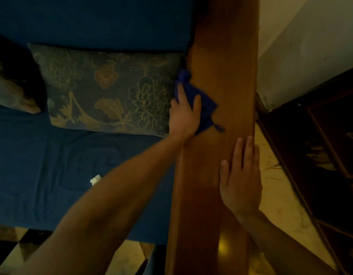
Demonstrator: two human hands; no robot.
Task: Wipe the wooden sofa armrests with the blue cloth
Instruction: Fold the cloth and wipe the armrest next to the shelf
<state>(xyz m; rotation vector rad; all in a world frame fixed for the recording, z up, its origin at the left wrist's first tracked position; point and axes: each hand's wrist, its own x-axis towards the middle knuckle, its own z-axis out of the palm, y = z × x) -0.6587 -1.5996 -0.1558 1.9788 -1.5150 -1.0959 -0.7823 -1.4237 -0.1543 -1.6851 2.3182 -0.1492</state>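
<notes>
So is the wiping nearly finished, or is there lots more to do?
Can't tell what is already clean; the wood shows no clear wiped marks. Right now the left hand presses the blue cloth on the wooden armrest, about halfway along, beside the flowery cushion. The right hand rests flat nearer the front. Any other armrest is out of view, so probably still to do.

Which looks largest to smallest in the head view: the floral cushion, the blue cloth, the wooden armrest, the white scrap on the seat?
1. wooden armrest, though it is nearest the camera
2. floral cushion
3. blue cloth, partly hidden under the left hand
4. white scrap
</notes>
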